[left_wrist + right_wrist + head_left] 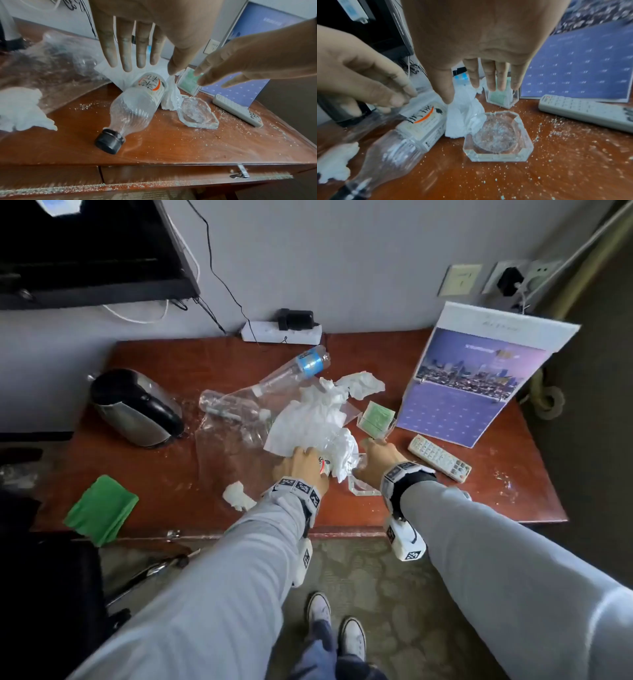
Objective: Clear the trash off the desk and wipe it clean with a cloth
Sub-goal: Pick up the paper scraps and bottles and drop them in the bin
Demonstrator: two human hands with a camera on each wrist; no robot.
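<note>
Your left hand (137,33) and right hand (488,47) both hover fingers spread, holding nothing, over the crumpled tissue pile (308,419) mid-desk (513,491); black-capped bottle (133,108) lies beside the glass ashtray (498,136); green cloth (101,510) sits at the front-left edge; crumbs (231,135) scattered.

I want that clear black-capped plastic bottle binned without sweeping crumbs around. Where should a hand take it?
Grip the clear plastic bottle with the black cap around its ribbed middle, coming down from above. It lies on its side on the brown wooden desk, cap toward the front edge, so the round flank is exposed. The left hand hangs open above its labelled end, probably nearest.
</note>
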